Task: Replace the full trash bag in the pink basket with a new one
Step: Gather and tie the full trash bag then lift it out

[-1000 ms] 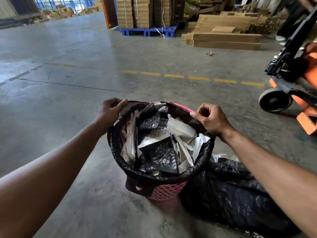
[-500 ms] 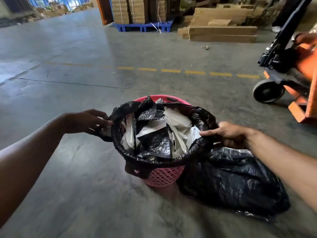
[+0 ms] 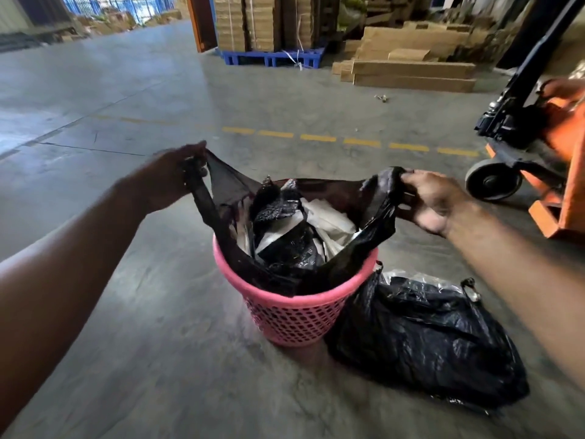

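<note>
A pink perforated basket (image 3: 294, 315) stands on the concrete floor. Inside it sits a black trash bag (image 3: 357, 248) stuffed with white paper and black plastic scraps. The bag's rim is off the basket's edge and stretched upward. My left hand (image 3: 171, 175) grips the bag's left corner, raised above and left of the basket. My right hand (image 3: 433, 201) grips the right corner, up and to the right of the rim. Both pink rim edges show below the lifted plastic.
Another black plastic bag (image 3: 424, 340) lies crumpled on the floor, touching the basket's right side. An orange pallet jack (image 3: 538, 160) stands at the right. A blue pallet (image 3: 272, 57) with cardboard stacks and flat cartons (image 3: 411, 74) are far back. A yellow dashed line (image 3: 348, 141) crosses the floor.
Both hands have pulled the bag's rim off the basket's edge and lifted its corners up and outward. The pink rim, earlier covered by plastic, now shows.
</note>
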A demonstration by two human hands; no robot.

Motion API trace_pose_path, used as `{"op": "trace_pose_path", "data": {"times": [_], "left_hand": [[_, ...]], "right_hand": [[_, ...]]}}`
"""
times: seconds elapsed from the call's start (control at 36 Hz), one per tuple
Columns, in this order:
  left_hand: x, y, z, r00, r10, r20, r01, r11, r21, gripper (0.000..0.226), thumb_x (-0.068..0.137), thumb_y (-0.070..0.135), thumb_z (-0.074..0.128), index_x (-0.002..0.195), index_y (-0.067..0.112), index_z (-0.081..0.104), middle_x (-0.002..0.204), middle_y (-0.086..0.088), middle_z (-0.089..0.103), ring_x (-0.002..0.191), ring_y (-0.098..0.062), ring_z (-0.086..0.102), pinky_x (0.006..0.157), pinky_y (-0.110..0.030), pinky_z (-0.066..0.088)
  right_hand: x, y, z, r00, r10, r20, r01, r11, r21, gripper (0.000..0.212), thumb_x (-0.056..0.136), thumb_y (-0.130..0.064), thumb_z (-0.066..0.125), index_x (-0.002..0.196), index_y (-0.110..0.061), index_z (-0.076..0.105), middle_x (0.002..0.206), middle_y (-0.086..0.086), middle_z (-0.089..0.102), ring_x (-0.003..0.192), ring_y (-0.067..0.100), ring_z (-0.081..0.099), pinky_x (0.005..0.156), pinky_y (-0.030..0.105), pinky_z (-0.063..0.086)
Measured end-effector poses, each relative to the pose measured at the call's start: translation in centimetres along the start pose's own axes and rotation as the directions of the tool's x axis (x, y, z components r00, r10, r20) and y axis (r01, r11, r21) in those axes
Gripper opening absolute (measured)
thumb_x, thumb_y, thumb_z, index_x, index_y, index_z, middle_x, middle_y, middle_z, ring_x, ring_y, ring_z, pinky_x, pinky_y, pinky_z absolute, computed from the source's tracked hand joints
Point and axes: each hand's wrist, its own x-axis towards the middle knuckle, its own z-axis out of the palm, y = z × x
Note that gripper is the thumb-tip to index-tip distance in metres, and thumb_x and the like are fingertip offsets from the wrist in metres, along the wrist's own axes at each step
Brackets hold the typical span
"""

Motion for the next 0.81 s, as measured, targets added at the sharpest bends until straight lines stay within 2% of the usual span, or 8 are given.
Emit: {"op": "trace_pose_path", "data": {"times": [0.06, 0.14, 0.22, 0.31, 0.47, 0.61, 0.69, 0.81], "left_hand": [[0.2, -0.1, 0.6, 0.997, 0.065, -0.048, -0.063, 0.997, 0.034, 0.015, 0.090, 0.034, 0.069, 0.077, 0.027, 0.070, 0.081, 0.009, 0.062, 0.078, -0.007, 0.063, 0.068, -0.022, 0.043], [0.1, -0.3, 0.9, 0.982, 0.183, -0.038, -0.179, 0.980, 0.090, 0.013, 0.087, 0.034, 0.074, 0.083, 0.024, 0.066, 0.095, 0.005, 0.059, 0.095, -0.012, 0.056, 0.084, -0.028, 0.043], [-0.2, -0.4, 0.6, 0.973, 0.227, -0.030, -0.227, 0.974, 0.008, 0.026, 0.069, 0.040, 0.086, 0.084, 0.020, 0.077, 0.123, -0.009, 0.065, 0.120, -0.024, 0.059, 0.107, -0.039, 0.045], [-0.3, -0.6, 0.9, 0.975, 0.222, 0.030, -0.221, 0.974, -0.048, 0.012, 0.089, 0.029, 0.071, 0.086, 0.017, 0.068, 0.135, -0.027, 0.061, 0.127, -0.035, 0.061, 0.108, -0.044, 0.046], [0.6, -2.6, 5.7, 0.949, 0.292, 0.118, -0.311, 0.926, 0.214, 0.038, 0.076, 0.012, 0.078, 0.112, 0.010, 0.066, 0.071, -0.008, 0.072, 0.066, -0.019, 0.070, 0.071, -0.027, 0.056], [1.5, -4.3, 11.1, 0.914, 0.269, 0.304, -0.360, 0.883, 0.302, 0.056, 0.077, 0.012, 0.074, 0.131, 0.009, 0.060, 0.071, -0.004, 0.069, 0.059, -0.017, 0.063, 0.066, -0.021, 0.051], [1.8, -4.6, 12.0, 0.904, 0.247, 0.349, -0.365, 0.871, 0.329, 0.052, 0.079, 0.018, 0.081, 0.128, 0.018, 0.064, 0.096, -0.007, 0.077, 0.069, -0.022, 0.059, 0.066, -0.024, 0.051], [1.9, -5.3, 12.8, 0.883, 0.238, 0.406, -0.381, 0.868, 0.319, 0.039, 0.083, 0.019, 0.080, 0.118, 0.009, 0.067, 0.102, -0.010, 0.070, 0.087, -0.012, 0.061, 0.067, -0.023, 0.052]], "right_hand": [[-0.1, -0.7, 1.5, 0.999, 0.007, -0.033, -0.011, 0.994, -0.111, 0.019, 0.092, -0.018, 0.054, 0.074, -0.021, 0.061, 0.064, -0.004, 0.058, 0.062, 0.015, 0.056, 0.066, 0.030, 0.047], [-0.5, -2.2, 2.2, 0.996, 0.072, -0.057, -0.085, 0.964, -0.251, 0.021, 0.081, -0.025, 0.055, 0.061, -0.022, 0.054, 0.048, -0.006, 0.047, 0.052, 0.015, 0.049, 0.062, 0.027, 0.045], [-0.7, -3.4, 1.3, 0.987, 0.133, -0.087, -0.148, 0.970, -0.195, 0.021, 0.076, -0.026, 0.051, 0.055, -0.022, 0.047, 0.046, -0.006, 0.044, 0.049, 0.015, 0.050, 0.065, 0.027, 0.044], [-0.9, -3.5, 0.7, 0.983, 0.116, -0.145, -0.141, 0.973, -0.183, 0.021, 0.069, -0.026, 0.055, 0.051, -0.022, 0.044, 0.050, -0.004, 0.043, 0.048, 0.018, 0.050, 0.066, 0.028, 0.044], [0.1, -1.7, 4.4, 0.900, -0.418, -0.128, 0.359, 0.874, -0.328, 0.024, 0.075, -0.024, 0.062, 0.054, -0.013, 0.065, 0.051, -0.008, 0.058, 0.053, 0.009, 0.050, 0.059, 0.024, 0.039], [0.5, -1.6, 8.5, 0.891, -0.417, 0.180, 0.455, 0.812, -0.366, 0.021, 0.087, -0.019, 0.059, 0.072, -0.005, 0.064, 0.070, 0.016, 0.070, 0.061, 0.024, 0.064, 0.068, 0.038, 0.054], [0.6, -1.8, 8.6, 0.800, -0.515, 0.309, 0.543, 0.401, -0.738, 0.023, 0.086, -0.033, 0.059, 0.068, -0.019, 0.056, 0.068, 0.001, 0.064, 0.067, 0.019, 0.060, 0.068, 0.034, 0.048], [-0.3, -1.8, 9.7, 0.643, -0.507, 0.574, 0.681, 0.035, -0.731, 0.016, 0.080, -0.047, 0.053, 0.077, -0.032, 0.057, 0.105, -0.003, 0.054, 0.106, 0.019, 0.048, 0.095, 0.046, 0.043]]}}
